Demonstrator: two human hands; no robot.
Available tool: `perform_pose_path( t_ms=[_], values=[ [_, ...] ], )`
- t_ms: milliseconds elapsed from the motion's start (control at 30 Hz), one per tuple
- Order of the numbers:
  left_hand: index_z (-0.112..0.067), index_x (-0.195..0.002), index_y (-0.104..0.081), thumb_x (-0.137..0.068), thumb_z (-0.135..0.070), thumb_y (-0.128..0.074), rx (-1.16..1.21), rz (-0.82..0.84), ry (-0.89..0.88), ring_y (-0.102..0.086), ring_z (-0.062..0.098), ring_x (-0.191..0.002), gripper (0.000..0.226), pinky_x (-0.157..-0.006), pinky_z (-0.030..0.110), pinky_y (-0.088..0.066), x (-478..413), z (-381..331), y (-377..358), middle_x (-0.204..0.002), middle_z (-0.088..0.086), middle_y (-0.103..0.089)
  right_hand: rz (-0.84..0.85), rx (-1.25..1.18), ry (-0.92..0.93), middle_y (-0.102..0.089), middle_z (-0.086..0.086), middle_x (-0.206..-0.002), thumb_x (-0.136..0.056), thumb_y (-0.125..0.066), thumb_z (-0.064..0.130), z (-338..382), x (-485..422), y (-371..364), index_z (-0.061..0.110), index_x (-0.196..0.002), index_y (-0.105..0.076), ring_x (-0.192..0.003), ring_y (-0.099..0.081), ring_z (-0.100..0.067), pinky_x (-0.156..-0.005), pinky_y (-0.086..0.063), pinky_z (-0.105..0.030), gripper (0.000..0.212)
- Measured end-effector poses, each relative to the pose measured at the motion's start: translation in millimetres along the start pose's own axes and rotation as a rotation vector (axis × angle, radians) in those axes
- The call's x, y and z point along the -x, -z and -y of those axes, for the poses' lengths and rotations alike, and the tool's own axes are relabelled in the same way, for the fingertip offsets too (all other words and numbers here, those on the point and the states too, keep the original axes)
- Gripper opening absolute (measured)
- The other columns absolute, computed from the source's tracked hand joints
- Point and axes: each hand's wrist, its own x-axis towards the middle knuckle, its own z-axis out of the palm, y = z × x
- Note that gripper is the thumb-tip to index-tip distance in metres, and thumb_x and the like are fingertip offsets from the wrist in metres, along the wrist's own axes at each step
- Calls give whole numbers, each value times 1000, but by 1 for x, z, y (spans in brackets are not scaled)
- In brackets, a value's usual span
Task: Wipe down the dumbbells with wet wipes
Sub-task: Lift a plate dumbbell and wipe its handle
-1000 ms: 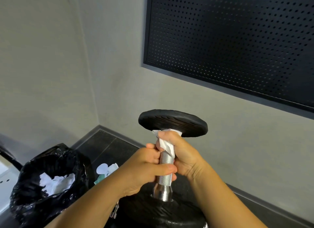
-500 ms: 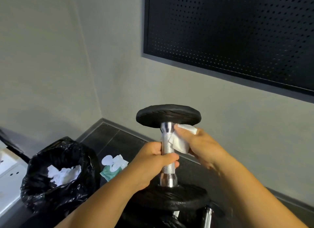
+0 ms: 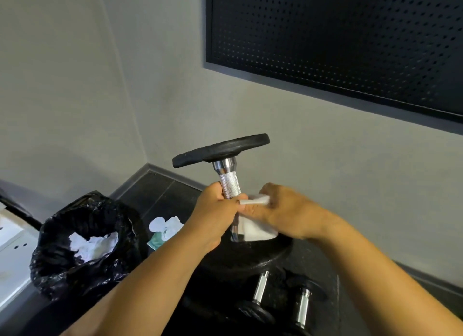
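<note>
A dumbbell stands on end, tilted a little, with a black plate on top and a knurled chrome handle. My left hand grips the middle of that handle. My right hand presses a white wet wipe against the lower handle, just above the bottom plate. The wipe hides the lowest part of the handle.
Two smaller dumbbells lie on the dark floor in front. A black bin bag holding used white wipes sits at the left. A green wipes packet lies beside it. Grey walls meet in the corner behind, with a black perforated panel above.
My right hand has slid the wipe down from just under the top plate to the bottom of the handle. The dumbbell has tipped slightly. My view has dropped, showing the floor dumbbells.
</note>
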Motion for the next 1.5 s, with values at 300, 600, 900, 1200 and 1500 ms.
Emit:
perform_pose_path(
  t_ms=[300,600,900,1200,1500],
  values=[
    [-24,-85,-72,-86,-8,-59,1,-59,4,-68,28,-99,21,-93,51,-52,-5,6,12,-98,8,-73,353,-150,-54,-68,-6,-91,-76,-58,43,2,-1,2,18,-87,-66,-84,-62,-21,-91,-48,-39,28],
    [-11,-101,-70,-93,-34,-58,37,-5,-79,-73,20,-89,27,-89,44,-55,1,-4,17,-95,6,-75,394,-92,-66,-72,5,-108,-83,-69,38,-11,-32,-2,25,-102,-73,-107,-63,-14,-106,-42,-33,24],
    [-9,-80,-73,-73,-25,-81,38,-275,-127,-71,30,-81,18,-79,43,-57,-4,-7,2,-78,13,-74,-218,191,-135,-50,8,-67,-82,-60,34,27,-29,-56,26,-66,-42,-77,-54,-19,-90,-44,-35,25],
    [-13,-88,-75,-82,-30,-72,111,14,-141,-72,27,-89,18,-87,46,-56,-3,-6,35,-91,11,-75,226,-317,-66,-75,-6,-93,-68,-81,8,6,-41,-28,10,-96,-74,-90,-70,-22,-89,-54,-33,29],
    [-14,-77,-77,-75,-23,-79,95,-197,-129,-72,27,-78,9,-82,44,-58,-6,-10,24,-78,11,-75,111,14,-100,-69,-1,-90,-70,-79,20,30,-44,-36,13,-92,-66,-90,-66,-21,-87,-53,-32,26]
  ],
)
